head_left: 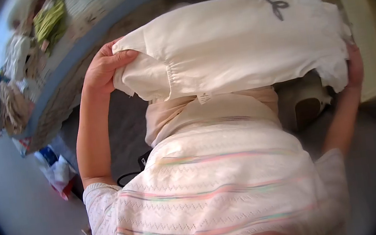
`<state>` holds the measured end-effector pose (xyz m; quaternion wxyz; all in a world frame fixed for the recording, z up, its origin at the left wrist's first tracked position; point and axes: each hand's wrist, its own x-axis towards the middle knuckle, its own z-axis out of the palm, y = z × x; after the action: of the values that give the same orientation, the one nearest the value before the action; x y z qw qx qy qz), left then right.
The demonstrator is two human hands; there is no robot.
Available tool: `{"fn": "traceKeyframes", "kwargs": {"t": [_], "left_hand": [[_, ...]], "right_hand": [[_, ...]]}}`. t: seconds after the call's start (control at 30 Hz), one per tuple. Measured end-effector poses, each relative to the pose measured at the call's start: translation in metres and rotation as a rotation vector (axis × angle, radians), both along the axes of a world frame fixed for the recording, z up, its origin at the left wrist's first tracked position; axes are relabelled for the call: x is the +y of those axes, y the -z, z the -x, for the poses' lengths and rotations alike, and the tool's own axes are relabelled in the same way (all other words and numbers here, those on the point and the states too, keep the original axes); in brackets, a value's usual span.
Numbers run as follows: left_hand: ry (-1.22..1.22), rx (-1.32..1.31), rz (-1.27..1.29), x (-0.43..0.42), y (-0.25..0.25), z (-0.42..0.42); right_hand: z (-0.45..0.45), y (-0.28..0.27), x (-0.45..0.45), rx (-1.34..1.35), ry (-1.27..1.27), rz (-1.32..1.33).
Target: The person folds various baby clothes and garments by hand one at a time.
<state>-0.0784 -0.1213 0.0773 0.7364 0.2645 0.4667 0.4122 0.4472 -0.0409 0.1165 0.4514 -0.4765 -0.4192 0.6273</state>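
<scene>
A white garment [235,40] is stretched sideways in front of me, with gathered stitching towards its left part and a dark cord or loop near the upper right. My left hand [107,66] grips its left end, thumb on top of the cloth. At the ruffled right end my right hand [354,64] is closed on the fabric, its fingers partly hidden behind it. A small white label [203,98] hangs from the lower edge at the middle.
A bed or padded surface with a blue edge [46,105] curves along the upper left, bearing a yellow-green cloth [49,21] and crumpled clothes [15,104]. A red, white and blue bag [57,170] lies below it. A cream-coloured panel [362,32] stands at the right.
</scene>
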Motion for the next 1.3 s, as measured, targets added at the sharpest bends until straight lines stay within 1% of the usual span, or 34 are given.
{"fn": "traceKeyframes", "kwargs": {"t": [0.03, 0.1, 0.17, 0.2, 0.27, 0.37, 0.47, 0.5, 0.57, 0.67, 0.77, 0.8, 0.9, 0.97, 1.0, 1.1, 1.13, 1.17, 1.23, 1.3], "left_hand": [[-0.005, 0.032, -0.003, -0.006, 0.010, 0.012], [-0.030, 0.116, 0.126, -0.011, 0.038, 0.025], [-0.075, 0.174, 0.256, -0.011, 0.076, 0.028], [-0.067, 0.143, 0.251, -0.010, 0.084, 0.025], [-0.046, 0.074, 0.242, -0.011, 0.098, 0.023], [-0.011, 0.044, 0.223, -0.011, 0.091, 0.026], [0.077, 0.089, 0.211, -0.017, 0.102, 0.035], [0.067, 0.106, 0.224, -0.018, 0.096, 0.034], [0.049, 0.143, 0.248, -0.019, 0.073, 0.030], [0.030, 0.050, 0.215, -0.015, 0.045, 0.028], [-0.045, 0.046, 0.210, -0.011, 0.018, 0.015], [-0.085, 0.088, 0.185, -0.011, 0.005, 0.002], [0.029, -0.065, 0.075, -0.008, -0.014, -0.037], [0.132, 0.043, 0.003, -0.008, -0.013, -0.063], [0.110, 0.060, -0.056, -0.009, -0.007, -0.072], [0.107, 0.200, -0.137, -0.005, 0.003, -0.063], [-0.020, 0.227, -0.124, -0.004, 0.008, -0.055], [-0.133, 0.402, -0.134, -0.006, 0.019, -0.046], [-0.276, 0.571, -0.128, -0.008, 0.030, -0.032], [-0.206, 0.529, 0.086, -0.009, 0.037, -0.033]], "right_hand": [[0.016, 0.020, 0.004, -0.017, -0.040, 0.026], [0.044, 0.053, 0.007, -0.063, -0.105, 0.077], [0.055, 0.085, 0.013, 0.037, -0.218, 0.208], [0.056, 0.093, 0.015, 0.083, -0.270, 0.275], [0.052, 0.096, 0.016, 0.068, -0.260, 0.276], [0.051, 0.097, 0.017, 0.066, -0.249, 0.287], [0.053, 0.096, 0.017, 0.073, -0.245, 0.287], [0.054, 0.095, 0.016, 0.075, -0.243, 0.286], [0.053, 0.096, 0.014, 0.076, -0.241, 0.286], [0.059, 0.090, 0.008, 0.050, -0.221, 0.260], [0.070, 0.077, 0.000, 0.025, -0.227, 0.233], [0.073, 0.073, -0.003, 0.020, -0.233, 0.227], [0.081, 0.064, -0.011, -0.001, -0.267, 0.176], [0.082, 0.062, -0.013, 0.003, -0.270, 0.171], [0.083, 0.061, -0.013, 0.004, -0.271, 0.170], [0.086, 0.057, -0.015, -0.005, -0.274, 0.149], [0.086, 0.058, -0.015, -0.007, -0.270, 0.147], [0.087, 0.059, -0.015, -0.008, -0.267, 0.147], [0.089, 0.058, -0.015, -0.017, -0.275, 0.152], [0.091, 0.053, -0.016, -0.032, -0.297, 0.160]]}}
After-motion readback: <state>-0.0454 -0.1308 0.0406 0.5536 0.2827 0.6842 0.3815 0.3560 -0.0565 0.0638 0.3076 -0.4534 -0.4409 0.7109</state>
